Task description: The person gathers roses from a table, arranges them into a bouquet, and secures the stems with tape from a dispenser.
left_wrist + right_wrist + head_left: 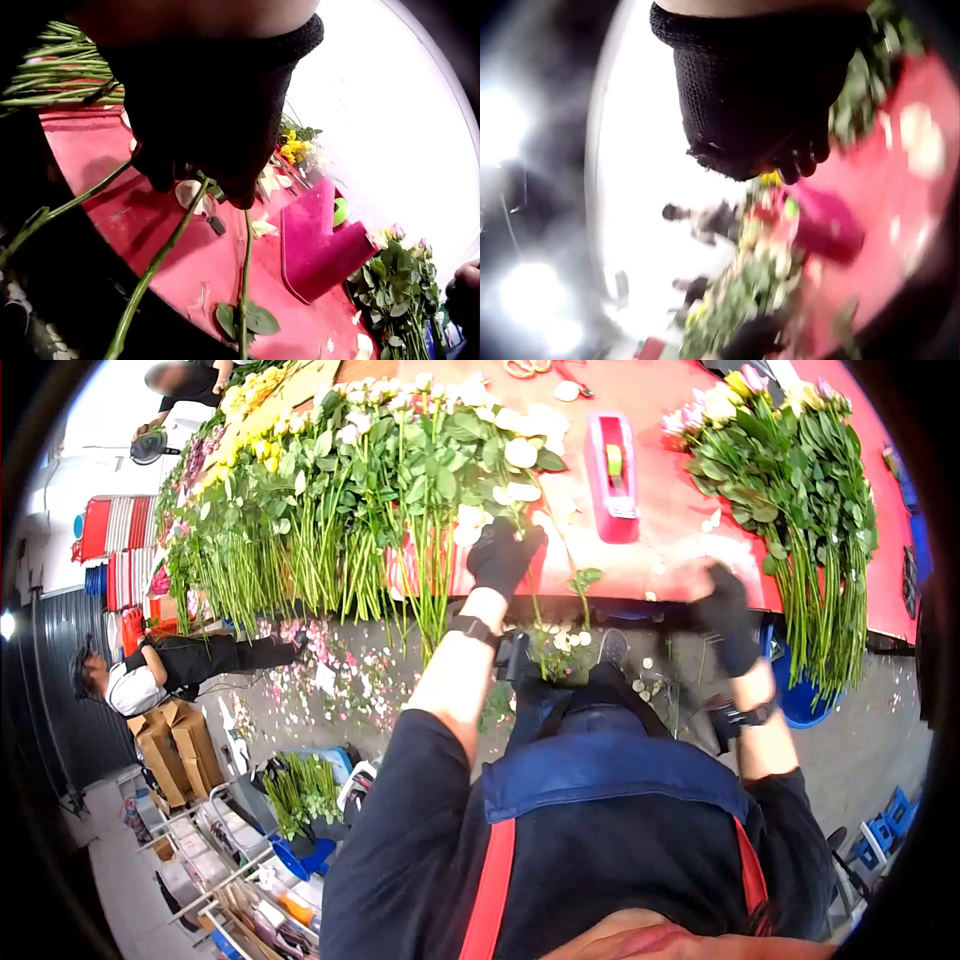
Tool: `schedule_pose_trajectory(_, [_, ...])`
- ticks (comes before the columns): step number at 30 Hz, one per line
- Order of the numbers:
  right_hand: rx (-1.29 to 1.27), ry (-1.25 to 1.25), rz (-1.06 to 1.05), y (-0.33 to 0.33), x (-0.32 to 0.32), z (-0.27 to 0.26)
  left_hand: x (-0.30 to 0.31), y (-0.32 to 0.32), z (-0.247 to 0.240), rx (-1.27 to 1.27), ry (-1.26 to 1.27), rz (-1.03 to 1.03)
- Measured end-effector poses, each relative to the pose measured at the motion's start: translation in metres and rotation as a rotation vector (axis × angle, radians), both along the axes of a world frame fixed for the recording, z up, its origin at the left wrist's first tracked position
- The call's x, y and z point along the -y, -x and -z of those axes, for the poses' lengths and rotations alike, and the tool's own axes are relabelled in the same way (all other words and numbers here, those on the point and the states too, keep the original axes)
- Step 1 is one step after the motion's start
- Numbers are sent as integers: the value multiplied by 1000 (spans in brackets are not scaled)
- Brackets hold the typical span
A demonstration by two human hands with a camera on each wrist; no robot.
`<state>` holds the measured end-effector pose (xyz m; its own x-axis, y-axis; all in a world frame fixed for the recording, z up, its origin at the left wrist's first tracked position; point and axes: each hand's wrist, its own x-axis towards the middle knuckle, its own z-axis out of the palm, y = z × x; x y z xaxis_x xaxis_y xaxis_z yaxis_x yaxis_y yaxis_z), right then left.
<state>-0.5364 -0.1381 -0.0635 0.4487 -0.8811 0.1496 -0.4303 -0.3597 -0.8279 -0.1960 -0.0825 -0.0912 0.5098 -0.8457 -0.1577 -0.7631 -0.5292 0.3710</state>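
My left hand, in a black glove, grips a rose stem at the table's front edge. White rose blooms show just beyond its fingers, and the stem runs out below toward me. Close beside it, another stem with a few leaves crosses the table edge. My right hand, gloved too and blurred, is in the air at the table edge, left of a bundle of roses. Its fingers are loosely curled, with nothing visible in them. Past both hands stands a pink tape dispenser with green tape.
A long row of roses covers the left of the red table, stems hanging over the edge. A blue bucket stands below on the right. Petals litter the floor. A person stands at left, near cardboard boxes.
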Motion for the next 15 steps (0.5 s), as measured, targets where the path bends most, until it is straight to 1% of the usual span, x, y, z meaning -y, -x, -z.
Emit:
schedule_pose_trajectory(1, [21, -58, -205, -59, -22, -27, 6, -7, 9, 12, 96, -9])
schedule_pose_trajectory(2, [-113, 20, -291, -96, -30, 1, 12, -14, 9, -2, 158, -72])
schedule_pose_trajectory(3, [-282, 138, -239, -130, -40, 8, 14, -22, 8, -18, 216, -134])
schedule_pose_trajectory(4, [-406, 211, -172, -160, -43, 19, 12, -36, 10, 69, 281, -89])
schedule_pose_trajectory(5, [-549, 254, -134, -184, -44, 27, 10, -52, 5, 110, 210, -28])
schedule_pose_trajectory(7, [-774, 71, -60, -229, -44, 10, 2, -83, 4, 504, 212, 122])
schedule_pose_trajectory(8, [-749, 171, -13, -239, -45, 17, 1, -99, 5, 424, 123, 31])
schedule_pose_trajectory(9, [-695, 103, 31, -248, -43, 38, 2, -113, -2, 357, 22, -39])
schedule_pose_trajectory(11, [-593, -36, 117, -255, -37, 84, 2, -142, -8, 162, -59, -61])
schedule_pose_trajectory(12, [-396, 55, 177, -250, -42, 90, -1, -159, 4, 37, 116, -33])
schedule_pose_trajectory(13, [-164, -218, 139, -247, -39, 89, -3, -172, 15, -32, 233, -35])
schedule_pose_trajectory(15, [342, -880, 241, -250, -40, 80, -3, -193, 33, -170, 473, -39])
